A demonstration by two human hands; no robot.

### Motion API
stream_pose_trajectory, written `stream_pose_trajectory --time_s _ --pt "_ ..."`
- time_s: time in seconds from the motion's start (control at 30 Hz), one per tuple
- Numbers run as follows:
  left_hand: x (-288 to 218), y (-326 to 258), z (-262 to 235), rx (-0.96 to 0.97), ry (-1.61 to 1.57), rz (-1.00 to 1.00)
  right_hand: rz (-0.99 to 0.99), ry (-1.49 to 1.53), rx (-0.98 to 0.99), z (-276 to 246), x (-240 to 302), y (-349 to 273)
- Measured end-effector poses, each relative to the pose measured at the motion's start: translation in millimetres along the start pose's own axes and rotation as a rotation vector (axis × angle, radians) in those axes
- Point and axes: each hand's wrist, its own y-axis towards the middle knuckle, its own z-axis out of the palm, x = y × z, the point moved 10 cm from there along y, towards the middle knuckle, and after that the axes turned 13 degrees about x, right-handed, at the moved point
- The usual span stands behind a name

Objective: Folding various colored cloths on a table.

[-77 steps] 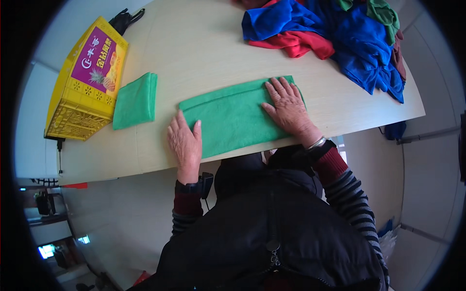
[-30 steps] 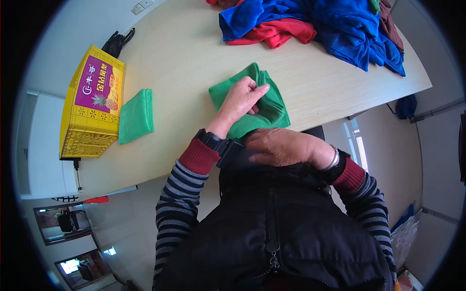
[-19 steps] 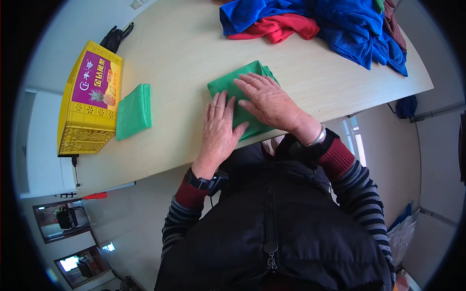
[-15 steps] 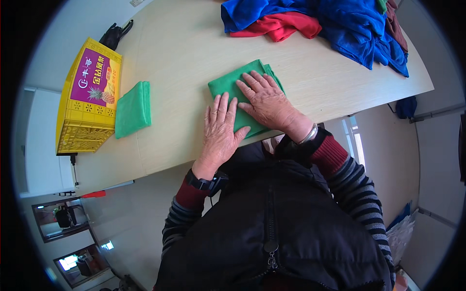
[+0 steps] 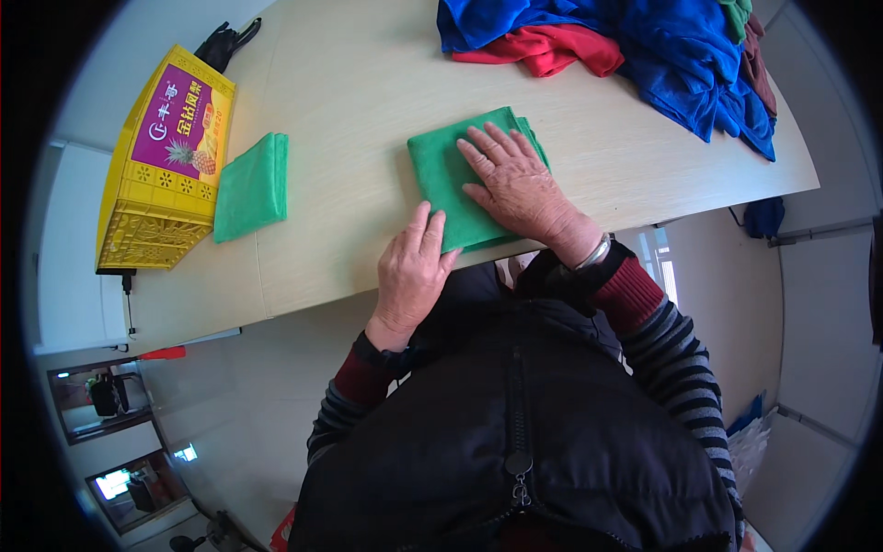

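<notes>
A folded green cloth [image 5: 441, 161] lies near the front edge of the table, with its layered edges showing on its right side. My right hand [image 5: 524, 189] rests flat on top of it, fingers stretched toward its far side. At the cloth's near left corner is my left hand [image 5: 411, 276], its fingertips touching the edge and the thumb apart from the fingers. Whether the corner is slightly lifted by the left hand, I cannot tell. Another folded green cloth [image 5: 253, 191] leans against a yellow crate on the left.
The yellow plastic crate [image 5: 152, 198] with a purple printed panel stands at the table's left. Behind it is a black object [image 5: 221, 48]. At the far right lie heaped blue cloths [image 5: 676, 69], a red cloth [image 5: 552, 48] and a brown one [image 5: 756, 66]. The pale table [image 5: 340, 83] curves along its front.
My left hand has slid off the cloth's top, back toward me, to its near left corner. My right hand stays flat on the cloth. The whole view has shifted slightly.
</notes>
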Motion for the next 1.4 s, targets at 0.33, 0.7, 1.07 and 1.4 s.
stream_pose_trajectory --time_s 0.33,0.7,1.07,1.4 --pt "-12 25 -3 -0.029 0.172 -0.147 0.017 -0.002 -0.030 11 3 0" --pt "-19 13 1 0.101 0.380 -0.096 0.034 0.004 -0.027 12 1 -1" --pt "22 72 -15 0.074 -0.032 -0.002 0.086 0.002 0.015 14 -4 11" --pt "32 74 25 0.205 -0.003 -0.011 0.101 0.042 -0.022 11 -21 7"
